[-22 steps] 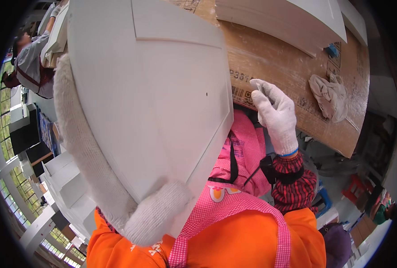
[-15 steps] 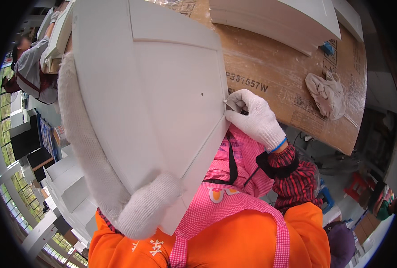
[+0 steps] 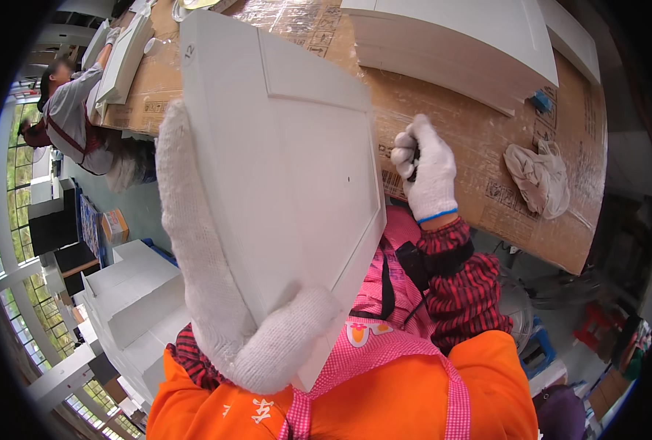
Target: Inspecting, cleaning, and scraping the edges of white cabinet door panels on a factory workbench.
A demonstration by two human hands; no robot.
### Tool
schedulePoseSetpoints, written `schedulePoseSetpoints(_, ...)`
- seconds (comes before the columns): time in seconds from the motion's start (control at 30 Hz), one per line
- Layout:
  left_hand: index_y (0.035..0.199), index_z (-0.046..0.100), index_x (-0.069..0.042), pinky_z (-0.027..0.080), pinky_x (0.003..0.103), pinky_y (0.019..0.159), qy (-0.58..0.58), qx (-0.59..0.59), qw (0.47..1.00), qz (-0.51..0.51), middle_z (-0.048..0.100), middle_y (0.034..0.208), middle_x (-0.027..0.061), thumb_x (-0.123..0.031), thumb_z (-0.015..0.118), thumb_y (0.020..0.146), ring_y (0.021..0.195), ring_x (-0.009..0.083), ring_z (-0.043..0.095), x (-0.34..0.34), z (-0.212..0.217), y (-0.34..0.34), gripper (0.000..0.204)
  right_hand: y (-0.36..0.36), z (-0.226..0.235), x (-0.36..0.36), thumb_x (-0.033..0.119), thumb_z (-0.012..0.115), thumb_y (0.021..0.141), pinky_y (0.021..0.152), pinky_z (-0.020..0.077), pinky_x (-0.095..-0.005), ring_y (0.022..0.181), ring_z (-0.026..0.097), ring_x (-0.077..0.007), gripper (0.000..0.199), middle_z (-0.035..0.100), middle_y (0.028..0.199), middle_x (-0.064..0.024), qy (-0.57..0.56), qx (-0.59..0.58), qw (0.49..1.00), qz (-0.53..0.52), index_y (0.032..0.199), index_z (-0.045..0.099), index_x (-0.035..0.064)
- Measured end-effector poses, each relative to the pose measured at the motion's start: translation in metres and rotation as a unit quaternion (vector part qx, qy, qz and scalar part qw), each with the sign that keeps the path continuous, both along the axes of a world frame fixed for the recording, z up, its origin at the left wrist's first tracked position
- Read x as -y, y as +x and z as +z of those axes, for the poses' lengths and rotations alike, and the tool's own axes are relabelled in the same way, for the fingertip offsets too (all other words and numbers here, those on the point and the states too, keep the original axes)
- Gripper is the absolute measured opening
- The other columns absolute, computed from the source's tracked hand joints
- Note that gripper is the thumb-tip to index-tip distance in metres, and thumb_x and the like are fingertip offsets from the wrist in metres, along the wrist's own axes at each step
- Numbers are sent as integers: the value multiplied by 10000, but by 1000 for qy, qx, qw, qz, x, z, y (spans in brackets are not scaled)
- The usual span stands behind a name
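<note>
A white panel with a recessed centre and raised frame edges (image 3: 304, 191) stands tilted close in front of me. My left hand (image 3: 249, 352), in a white knitted glove, is closed on it. Its fingers run up the panel's left edge while the thumb lies across the front near the lower corner. To the right of the panel, apart from it, my gloved right hand (image 3: 431, 172) is closed around a small dark tool (image 3: 414, 164). Most of that tool is hidden by the fingers, so its kind does not show. A small dark hole marks the panel's face.
A cardboard-covered table (image 3: 480, 161) stretches ahead. A stack of white panels (image 3: 450, 51) lies on it, with a crumpled pale cloth (image 3: 537, 180) at the right. Another person (image 3: 76, 110) works at the far left beside more white panels (image 3: 126, 59). White boxes (image 3: 131, 293) stand at left.
My right hand has left the panel's right edge and risen above the table, with the dark tool in it. The panel and my left hand have shifted to the right.
</note>
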State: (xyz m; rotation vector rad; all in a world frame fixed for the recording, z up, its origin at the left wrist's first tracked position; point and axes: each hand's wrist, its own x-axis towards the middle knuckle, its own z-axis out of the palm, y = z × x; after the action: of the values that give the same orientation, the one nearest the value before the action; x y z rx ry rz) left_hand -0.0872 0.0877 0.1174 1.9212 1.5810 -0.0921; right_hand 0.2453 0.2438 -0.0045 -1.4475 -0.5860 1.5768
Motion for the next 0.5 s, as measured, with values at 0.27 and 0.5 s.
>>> schedulePoseSetpoints(0.27, 1409, 626, -54, 531, 383, 1042, -10, -19, 1000, -18, 668, 1342, 141, -202, 691, 947, 1248, 284, 636, 7, 0, -2, 490, 24, 5, 33, 142, 720, 946, 713, 568, -300, 725, 679, -138, 301, 740, 1002, -78, -2, 72, 960, 271, 1195, 670, -20)
schedulePoseSetpoints(0.5, 1412, 628, -57, 528, 384, 1048, -19, -25, 999, -38, 666, 1351, 141, -208, 687, 950, 1258, 287, 633, 8, 3, 0, 490, 13, -12, 45, 136, 729, 901, 848, 575, -338, 886, 705, -184, 304, 740, 1010, -103, 47, 201, 940, 272, 1163, 663, -4)
